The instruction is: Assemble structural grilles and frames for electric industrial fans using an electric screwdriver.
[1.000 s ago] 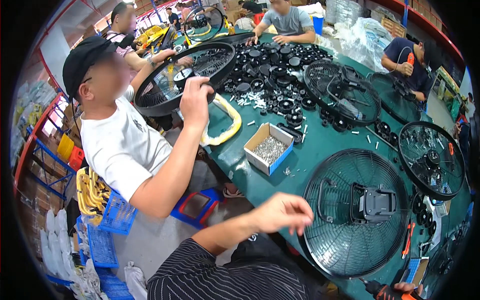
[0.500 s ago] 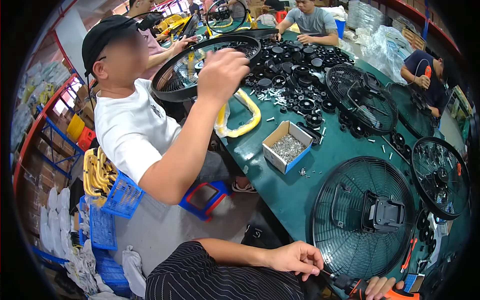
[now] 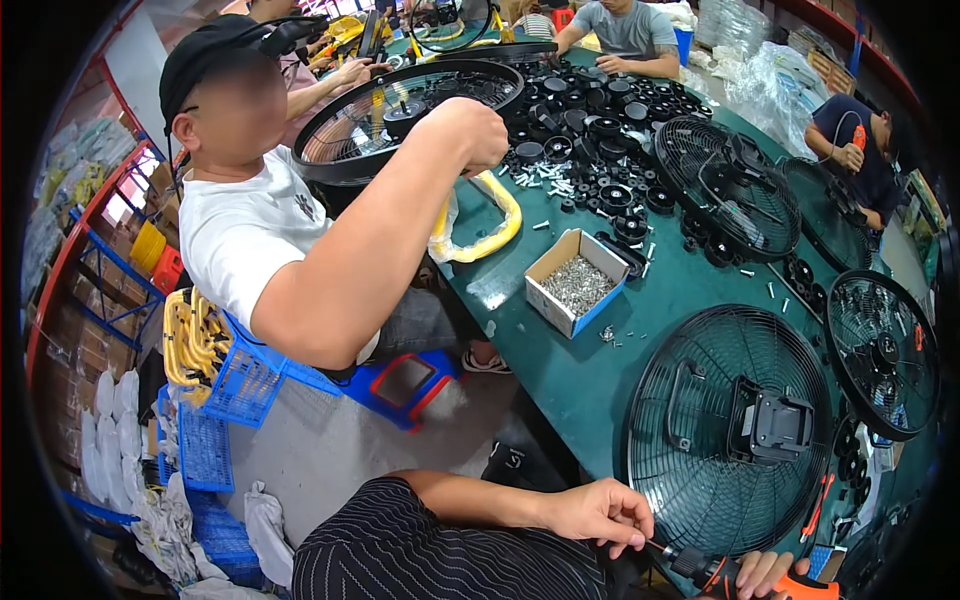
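At the lower right, my right hand (image 3: 764,574) is wrapped round an orange and black electric screwdriver (image 3: 694,566), its bit aimed leftward. My left hand (image 3: 606,514) is closed in a pinch at the bit's tip; whatever sits between thumb and fingers is too small to make out. Just beyond both hands, a round black fan with a wire guard (image 3: 700,400) lies on the green table (image 3: 545,375). A black bracket (image 3: 775,420) sits on the middle of this guard, and a curved black handle (image 3: 681,405) is on its left side.
An open box of small screws (image 3: 575,290) stands beyond the fan. Black knobs and discs (image 3: 600,130) are heaped farther back, beside loose bolts. More fans (image 3: 880,350) lie along the right. A co-worker in white (image 3: 250,240) reaches across at the left, near a yellow tubular frame (image 3: 490,245).
The left co-worker's raised hand has moved slightly right and its fingers have curled. My left hand has shifted slightly right along with the view; the screwdriver stays in my right hand.
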`<state>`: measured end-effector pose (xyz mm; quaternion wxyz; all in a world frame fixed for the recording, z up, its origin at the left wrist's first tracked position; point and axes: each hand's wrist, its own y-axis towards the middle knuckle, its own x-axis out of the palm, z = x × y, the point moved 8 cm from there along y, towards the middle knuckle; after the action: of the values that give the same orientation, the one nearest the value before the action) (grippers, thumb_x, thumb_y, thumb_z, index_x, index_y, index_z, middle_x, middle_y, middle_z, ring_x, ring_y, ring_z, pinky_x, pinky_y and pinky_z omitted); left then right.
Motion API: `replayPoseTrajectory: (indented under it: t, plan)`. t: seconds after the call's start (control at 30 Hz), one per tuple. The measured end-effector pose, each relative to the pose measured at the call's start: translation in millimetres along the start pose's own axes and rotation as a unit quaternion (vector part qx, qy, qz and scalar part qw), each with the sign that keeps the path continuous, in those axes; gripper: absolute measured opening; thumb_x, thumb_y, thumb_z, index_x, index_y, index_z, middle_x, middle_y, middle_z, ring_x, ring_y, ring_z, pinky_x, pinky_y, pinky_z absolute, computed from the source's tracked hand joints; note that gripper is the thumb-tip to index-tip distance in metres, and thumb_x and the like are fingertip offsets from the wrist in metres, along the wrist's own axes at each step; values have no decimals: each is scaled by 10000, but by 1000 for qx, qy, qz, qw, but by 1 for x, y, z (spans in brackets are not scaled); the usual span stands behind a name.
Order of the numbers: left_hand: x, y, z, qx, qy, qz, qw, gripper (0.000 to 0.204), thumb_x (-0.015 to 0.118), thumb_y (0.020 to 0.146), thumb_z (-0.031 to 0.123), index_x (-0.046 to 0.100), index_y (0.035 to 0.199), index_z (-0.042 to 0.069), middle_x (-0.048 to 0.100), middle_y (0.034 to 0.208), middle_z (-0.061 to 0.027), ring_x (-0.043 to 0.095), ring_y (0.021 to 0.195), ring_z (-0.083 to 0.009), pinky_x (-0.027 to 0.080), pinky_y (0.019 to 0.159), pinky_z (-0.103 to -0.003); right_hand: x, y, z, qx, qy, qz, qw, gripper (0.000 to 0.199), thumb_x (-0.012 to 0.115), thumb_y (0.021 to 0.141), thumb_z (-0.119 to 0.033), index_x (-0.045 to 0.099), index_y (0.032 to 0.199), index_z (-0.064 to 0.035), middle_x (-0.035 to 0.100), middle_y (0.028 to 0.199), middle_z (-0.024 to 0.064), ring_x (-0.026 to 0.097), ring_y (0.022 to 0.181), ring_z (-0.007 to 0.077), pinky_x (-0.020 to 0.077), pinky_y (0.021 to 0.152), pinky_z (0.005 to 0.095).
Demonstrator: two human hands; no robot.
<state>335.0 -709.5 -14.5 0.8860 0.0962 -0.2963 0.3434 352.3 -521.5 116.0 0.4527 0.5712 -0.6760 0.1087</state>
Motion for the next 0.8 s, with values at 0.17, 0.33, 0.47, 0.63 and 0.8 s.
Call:
replayPoseTrajectory:
  t: [0.17,0.33,0.47,0.63,0.8]
  plan:
    - [0,0,-1,-16,-1,-13,1000,136,640,939,88,635,1043,1,685,897,-63,660,685,-89,465,543,-193,-1,0,-1,0,4,0,1000,362,618,917,-244,547,1199,-29,482,763,27,454,635,140,374,601,287]
    - [2,0,-3,-12,-15,-10,1000,126,645,931,70,638,1028,-10,678,895,-60,655,686,-95,469,550,-206,-4,1,1,20,12,-4,1000,376,630,914,-244,543,1211,-30,479,749,31,457,630,142,366,597,282]
    - [3,-3,9,52,63,-1,997,102,642,927,58,647,994,-19,665,881,-56,644,690,-97,474,563,-222,-8,0,3,21,1,-6,1000,385,632,914,-244,538,1223,-35,480,742,32,456,625,142,363,592,278]
    - [2,-6,20,87,173,5,981,95,647,919,61,653,956,-27,659,857,-62,637,685,-98,480,587,-234,-8,0,9,30,15,-26,999,365,635,901,-227,541,1205,-47,495,752,40,454,608,140,360,575,275]
    - [4,-6,16,50,153,-6,987,110,643,928,75,654,979,-22,673,866,-64,653,701,-105,492,597,-242,-8,0,9,37,5,-17,999,348,624,894,-195,539,1198,-47,491,745,40,449,596,140,360,569,278]
